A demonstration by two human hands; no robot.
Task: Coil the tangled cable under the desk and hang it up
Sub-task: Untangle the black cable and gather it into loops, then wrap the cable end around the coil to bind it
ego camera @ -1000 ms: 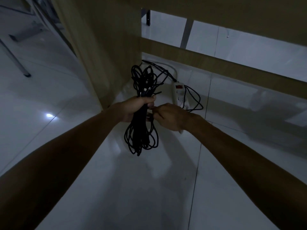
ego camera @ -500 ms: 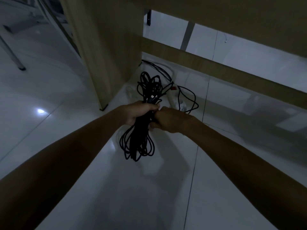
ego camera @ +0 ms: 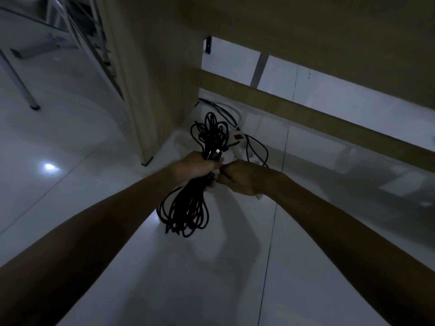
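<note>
Dimly lit, one thin black cable (ego camera: pixel 188 208), wound into a long bundle of loops, hangs above the glossy white tile floor (ego camera: pixel 211 278) beside the wood-grain desk panel (ego camera: pixel 153 90). Left hand (ego camera: pixel 196 167) fists around its middle; right hand (ego camera: pixel 242 176), fingers curled, pinches at the bundle's waist. Both forearms reach forward.

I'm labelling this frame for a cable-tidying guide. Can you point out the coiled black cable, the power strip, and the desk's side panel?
coiled black cable (ego camera: pixel 186 212): head view, lower loops.
power strip (ego camera: pixel 238 137): head view, red switch end.
desk's side panel (ego camera: pixel 150 90): head view, inner face.
</note>
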